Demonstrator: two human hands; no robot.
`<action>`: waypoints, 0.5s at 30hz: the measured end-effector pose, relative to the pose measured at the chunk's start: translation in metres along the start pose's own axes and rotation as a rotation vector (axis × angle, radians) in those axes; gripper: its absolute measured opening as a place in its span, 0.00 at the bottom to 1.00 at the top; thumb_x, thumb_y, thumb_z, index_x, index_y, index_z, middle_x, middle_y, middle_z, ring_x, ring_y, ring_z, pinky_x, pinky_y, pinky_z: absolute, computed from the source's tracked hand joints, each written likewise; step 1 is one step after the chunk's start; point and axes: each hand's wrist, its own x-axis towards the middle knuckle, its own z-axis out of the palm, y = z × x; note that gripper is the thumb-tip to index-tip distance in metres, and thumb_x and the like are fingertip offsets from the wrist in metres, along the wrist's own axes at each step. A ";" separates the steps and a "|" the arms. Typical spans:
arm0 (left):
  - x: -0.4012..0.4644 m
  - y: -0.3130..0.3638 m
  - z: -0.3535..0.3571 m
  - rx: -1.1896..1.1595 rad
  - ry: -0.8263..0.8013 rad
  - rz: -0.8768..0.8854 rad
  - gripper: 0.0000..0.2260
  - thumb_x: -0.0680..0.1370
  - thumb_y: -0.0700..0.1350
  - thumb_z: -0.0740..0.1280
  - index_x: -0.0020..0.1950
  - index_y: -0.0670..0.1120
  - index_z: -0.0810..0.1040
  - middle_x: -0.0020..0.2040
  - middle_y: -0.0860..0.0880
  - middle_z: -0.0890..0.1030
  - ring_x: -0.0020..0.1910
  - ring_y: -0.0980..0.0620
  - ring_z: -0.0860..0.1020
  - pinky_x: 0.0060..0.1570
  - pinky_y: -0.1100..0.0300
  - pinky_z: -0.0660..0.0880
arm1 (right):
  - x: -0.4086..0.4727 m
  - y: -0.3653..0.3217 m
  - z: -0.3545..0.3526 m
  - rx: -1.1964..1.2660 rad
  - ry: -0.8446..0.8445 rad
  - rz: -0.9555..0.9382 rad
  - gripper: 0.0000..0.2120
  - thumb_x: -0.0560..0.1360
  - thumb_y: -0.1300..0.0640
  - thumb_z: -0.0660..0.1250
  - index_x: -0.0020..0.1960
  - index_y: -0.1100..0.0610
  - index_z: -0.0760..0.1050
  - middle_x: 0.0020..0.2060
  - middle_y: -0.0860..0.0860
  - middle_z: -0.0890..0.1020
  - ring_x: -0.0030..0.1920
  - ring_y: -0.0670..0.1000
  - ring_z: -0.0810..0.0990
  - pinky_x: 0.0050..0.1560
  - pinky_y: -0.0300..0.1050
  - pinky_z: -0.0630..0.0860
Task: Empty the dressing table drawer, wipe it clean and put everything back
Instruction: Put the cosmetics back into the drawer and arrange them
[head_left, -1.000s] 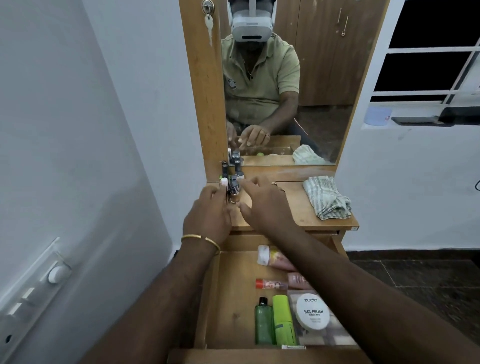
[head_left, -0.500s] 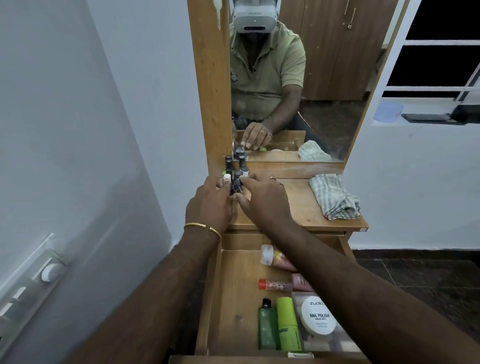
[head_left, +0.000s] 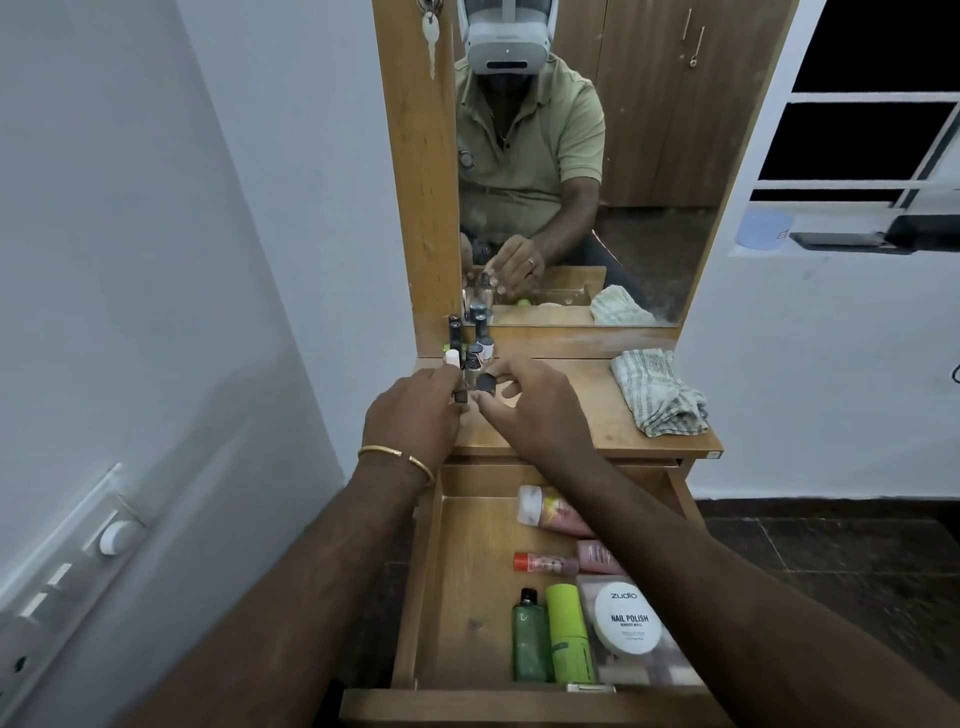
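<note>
Head view, looking down at a wooden dressing desk (head_left: 587, 415) with its drawer (head_left: 467, 587) pulled out toward the near edge. The drawer is open and partly filled: its left half is bare wood, and its right half holds a green bottle (head_left: 530, 644) and a lime-green tube (head_left: 569, 636) lying side by side, a round white tub (head_left: 628, 618) labelled nail polish just right of them, a small orange-capped tube (head_left: 543, 564), and a pink tube (head_left: 550, 512) at the far end.

On the far left corner of the desk stands a tight cluster of small nail polish bottles (head_left: 470, 345). Both hands meet at this cluster. The left hand (head_left: 415, 410), with a gold bangle (head_left: 397, 454) on its wrist, is curled with its fingertips against the near bottles; whether it actually grips one I cannot tell. The right hand (head_left: 524, 402) pinches a small dark-capped bottle (head_left: 487, 383) between thumb and fingers, just near of the cluster.

A folded checked cloth (head_left: 660, 392) lies at the far right of the desk, well apart from the hands. Behind the desk, a tall mirror (head_left: 649, 208) reflects the person, seated in an olive shirt. A key (head_left: 431, 39) hangs on the mirror's wooden frame. White walls stand on both sides, and a switch panel (head_left: 62, 566) is on the left wall.
</note>
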 end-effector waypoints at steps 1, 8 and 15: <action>-0.007 0.001 -0.006 -0.031 0.007 0.008 0.04 0.78 0.48 0.68 0.51 0.52 0.76 0.51 0.51 0.81 0.48 0.47 0.78 0.40 0.59 0.71 | -0.006 -0.003 -0.006 0.058 -0.004 0.018 0.10 0.71 0.52 0.74 0.50 0.52 0.79 0.45 0.46 0.83 0.41 0.45 0.80 0.40 0.44 0.79; -0.075 -0.009 -0.028 -0.303 -0.252 0.015 0.07 0.69 0.49 0.74 0.41 0.54 0.77 0.40 0.57 0.81 0.37 0.60 0.77 0.43 0.57 0.77 | -0.081 -0.021 -0.030 0.237 -0.292 0.226 0.10 0.66 0.55 0.78 0.43 0.51 0.78 0.35 0.46 0.83 0.33 0.40 0.80 0.37 0.42 0.79; -0.138 -0.013 -0.019 -0.305 -0.626 -0.094 0.06 0.69 0.43 0.76 0.42 0.51 0.81 0.42 0.57 0.82 0.41 0.62 0.79 0.37 0.74 0.72 | -0.134 -0.016 -0.015 0.182 -0.598 0.353 0.12 0.62 0.60 0.78 0.42 0.53 0.79 0.38 0.49 0.84 0.38 0.48 0.83 0.43 0.49 0.83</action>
